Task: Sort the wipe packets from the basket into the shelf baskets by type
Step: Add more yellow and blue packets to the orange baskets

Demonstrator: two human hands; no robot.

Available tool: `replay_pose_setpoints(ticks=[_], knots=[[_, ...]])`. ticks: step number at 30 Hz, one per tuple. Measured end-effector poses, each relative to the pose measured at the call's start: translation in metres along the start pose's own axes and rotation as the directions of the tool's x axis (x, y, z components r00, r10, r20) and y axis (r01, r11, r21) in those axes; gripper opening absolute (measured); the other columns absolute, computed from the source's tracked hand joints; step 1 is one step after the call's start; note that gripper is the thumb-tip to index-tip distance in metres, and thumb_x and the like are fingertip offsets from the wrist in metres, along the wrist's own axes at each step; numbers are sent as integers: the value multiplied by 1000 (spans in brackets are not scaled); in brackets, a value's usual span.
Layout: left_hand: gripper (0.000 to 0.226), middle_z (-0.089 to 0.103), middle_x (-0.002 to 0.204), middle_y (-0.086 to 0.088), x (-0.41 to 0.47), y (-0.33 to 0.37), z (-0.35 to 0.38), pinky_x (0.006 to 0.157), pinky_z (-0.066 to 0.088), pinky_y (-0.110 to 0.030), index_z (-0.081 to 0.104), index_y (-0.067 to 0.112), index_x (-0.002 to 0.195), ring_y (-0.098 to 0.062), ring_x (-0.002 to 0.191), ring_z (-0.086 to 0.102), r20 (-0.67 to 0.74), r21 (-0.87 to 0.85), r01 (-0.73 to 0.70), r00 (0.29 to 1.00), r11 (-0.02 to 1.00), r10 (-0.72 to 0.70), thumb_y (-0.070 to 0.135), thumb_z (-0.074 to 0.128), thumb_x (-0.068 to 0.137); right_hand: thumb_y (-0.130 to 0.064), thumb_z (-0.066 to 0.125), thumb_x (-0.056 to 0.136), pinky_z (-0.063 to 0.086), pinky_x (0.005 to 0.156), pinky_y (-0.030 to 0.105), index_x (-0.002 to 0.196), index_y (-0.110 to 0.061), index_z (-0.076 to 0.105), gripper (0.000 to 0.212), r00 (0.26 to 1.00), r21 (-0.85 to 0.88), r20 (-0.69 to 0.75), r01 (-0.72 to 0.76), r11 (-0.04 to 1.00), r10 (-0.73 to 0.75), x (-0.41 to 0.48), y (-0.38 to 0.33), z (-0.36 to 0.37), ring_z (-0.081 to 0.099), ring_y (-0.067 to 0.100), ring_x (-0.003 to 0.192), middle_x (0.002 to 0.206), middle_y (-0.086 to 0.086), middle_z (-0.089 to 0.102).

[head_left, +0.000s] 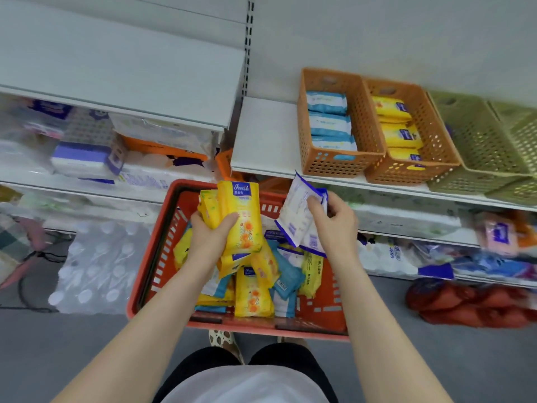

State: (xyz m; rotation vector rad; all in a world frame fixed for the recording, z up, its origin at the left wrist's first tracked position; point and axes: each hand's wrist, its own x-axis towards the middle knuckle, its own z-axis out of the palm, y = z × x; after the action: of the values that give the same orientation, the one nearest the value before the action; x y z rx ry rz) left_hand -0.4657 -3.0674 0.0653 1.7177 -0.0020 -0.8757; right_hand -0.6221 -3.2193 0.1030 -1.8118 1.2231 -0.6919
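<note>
Our left hand (209,234) grips a fanned bunch of yellow flower-printed wipe packets (241,216) above the red plastic shopping basket (162,242), and our right hand (334,222) pinches white blue-edged wipe packets (299,213) beside it. We should square the yellow bunch so none slips, then skip the orange perforated basket of pale blue packs (334,165) for the orange perforated basket of yellow packs (433,132). The white ones probably suit the olive-green perforated basket (476,141).

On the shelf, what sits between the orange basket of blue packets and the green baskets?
A second orange basket, holding yellow packets, stands between them, as the head view shows.
</note>
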Motion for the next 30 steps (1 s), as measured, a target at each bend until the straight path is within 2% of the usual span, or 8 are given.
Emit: replay_pose_setpoints(ticks=[3,7,10,13,16,21,24,30], knots=[[103,56,136,0,-6,7,16,98,51,-52,30,25,146,-25,118,60,71,-22,17,997,1000,-15,66,74,63,-45,61,89,38,66,23,86,-33,63,12,986,-2,157,60,998,-59,-12,-29,15,51,0,75,78,-16,58],[64,65,123,-1,-8,12,31,81,59,-40,40,23,138,-22,104,68,133,-190,89,989,978,-64,44,71,86,-69,42,86,36,99,11,142,-40,46,63,879,50,477,-25,998,-2,-20,-38,25,39,2,127,138,-7,39],[78,65,129,-1,-5,11,28,87,57,-47,36,28,145,-23,107,69,246,-231,111,968,967,-53,55,72,81,-65,30,95,26,118,35,146,-45,37,55,869,33,495,-2,999,-14,-13,-30,19,30,7,140,152,-6,34],[114,55,144,1,-8,12,31,97,50,-58,20,39,153,-24,119,63,429,-191,164,901,968,-68,80,72,61,-55,46,96,37,112,41,145,-47,35,51,902,-16,432,23,1000,-14,-11,-23,15,42,8,133,144,-8,47],[130,51,146,5,-13,12,44,104,43,-61,14,46,151,-26,128,55,433,-106,109,900,988,-53,81,80,44,-45,60,94,50,100,31,150,-41,31,63,899,108,437,-36,994,-15,-13,-22,4,56,-4,116,134,-18,53],[90,72,116,0,-22,15,63,101,48,-55,42,33,138,-25,107,69,363,-219,100,932,971,-14,60,82,62,-21,68,91,58,85,42,132,-15,49,45,872,262,484,-221,939,71,-5,-8,-31,70,17,102,120,1,69],[102,73,116,2,-34,21,79,102,46,-57,44,35,137,-26,110,68,370,-230,83,929,970,8,69,84,49,-15,68,90,57,78,39,112,-5,54,28,878,323,468,-273,906,97,2,0,-55,71,22,95,108,10,72],[89,72,119,-3,-57,23,129,95,52,-49,49,27,137,-25,107,69,364,-280,16,927,960,91,50,84,59,-14,55,98,55,60,30,109,-15,51,12,895,500,423,-362,787,142,27,23,-118,71,18,73,95,10,73]])
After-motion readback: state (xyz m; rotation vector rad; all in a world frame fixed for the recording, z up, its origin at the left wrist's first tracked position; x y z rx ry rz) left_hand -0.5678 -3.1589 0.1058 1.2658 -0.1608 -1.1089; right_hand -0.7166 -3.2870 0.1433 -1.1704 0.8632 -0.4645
